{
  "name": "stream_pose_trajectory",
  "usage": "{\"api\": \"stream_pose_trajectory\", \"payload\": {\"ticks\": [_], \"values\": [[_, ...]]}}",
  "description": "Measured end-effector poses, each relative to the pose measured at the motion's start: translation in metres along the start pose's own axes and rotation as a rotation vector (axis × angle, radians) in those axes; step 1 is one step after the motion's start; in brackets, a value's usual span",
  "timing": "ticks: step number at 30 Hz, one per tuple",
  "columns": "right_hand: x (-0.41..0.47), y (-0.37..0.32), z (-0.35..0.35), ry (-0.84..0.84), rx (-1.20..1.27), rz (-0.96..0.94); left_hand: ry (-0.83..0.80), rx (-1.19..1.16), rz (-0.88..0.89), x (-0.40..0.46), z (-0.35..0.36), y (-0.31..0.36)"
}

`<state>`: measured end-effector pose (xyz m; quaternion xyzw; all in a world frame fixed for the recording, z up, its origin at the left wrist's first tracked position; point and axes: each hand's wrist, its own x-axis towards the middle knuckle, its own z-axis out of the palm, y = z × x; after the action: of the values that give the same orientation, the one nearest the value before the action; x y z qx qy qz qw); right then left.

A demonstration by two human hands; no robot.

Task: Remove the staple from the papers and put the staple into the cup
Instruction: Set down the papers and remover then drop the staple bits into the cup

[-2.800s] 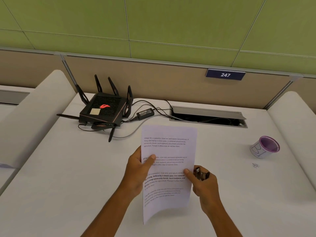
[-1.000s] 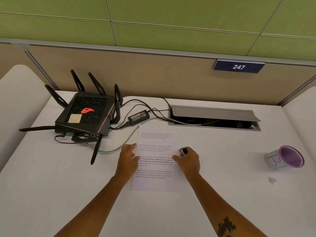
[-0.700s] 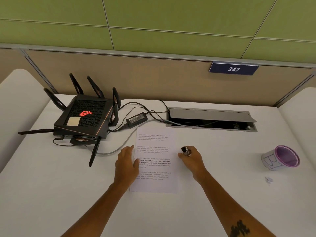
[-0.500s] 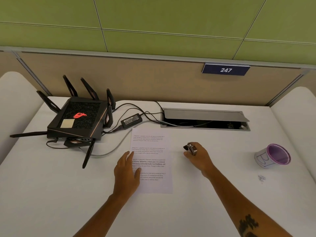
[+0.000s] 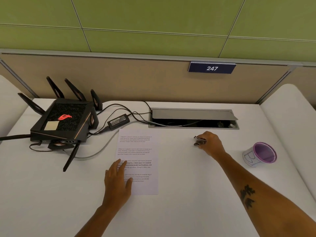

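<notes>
White desk (image 5: 179, 211), everything placed off the papers (image 5: 142, 151), which lie flat and face-up mid-desk, printed text readable only in bits. Far left of the papers: black router (image 5: 63, 120) with antennas up, red logo lit, yellow sticky note on top. Just left of the papers' top corner: black power adapter (image 5: 118, 120), cables running past the top edge; a grey cable curves along the papers' left side. Left hand (image 5: 118, 182) open, palm down, fingers spread flat, resting on the lower-left part of the papers. Behind the papers, to the right: open cable hatch (image 5: 193, 115) in the desk, cords going in. Blue "247" plate (image 5: 212, 68) on the partition above the hatch. Right of the papers, well apart: right hand (image 5: 209, 144) closed around a small dark metal staple remover (image 5: 199, 141), its jaw end poking out toward the papers. Staple itself too small to make out. Farther right of the papers, beyond the right hand: white cup (image 5: 258, 155) with purple rim, tilted, mouth facing the camera, marker lettering on its side.
</notes>
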<state>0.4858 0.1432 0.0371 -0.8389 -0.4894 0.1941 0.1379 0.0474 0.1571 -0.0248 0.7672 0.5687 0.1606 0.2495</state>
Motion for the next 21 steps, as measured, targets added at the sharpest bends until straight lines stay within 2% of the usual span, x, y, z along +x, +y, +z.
{"api": "stream_pose_trajectory", "payload": {"ticks": [9, 17, 19, 21], "values": [[0.031, 0.030, 0.000, -0.045, -0.104, -0.171, 0.018, 0.002, -0.019, -0.002, 0.015, 0.018], [0.030, 0.039, 0.000, -0.093, -0.066, -0.172, 0.007, 0.029, -0.020, -0.002, 0.021, 0.034], [0.020, 0.041, 0.001, -0.068, -0.066, -0.160, 0.002, 0.041, -0.006, -0.004, 0.023, 0.040], [0.003, 0.043, 0.005, 0.037, -0.062, -0.166, -0.002, 0.055, 0.008, -0.008, 0.027, 0.045]]}}
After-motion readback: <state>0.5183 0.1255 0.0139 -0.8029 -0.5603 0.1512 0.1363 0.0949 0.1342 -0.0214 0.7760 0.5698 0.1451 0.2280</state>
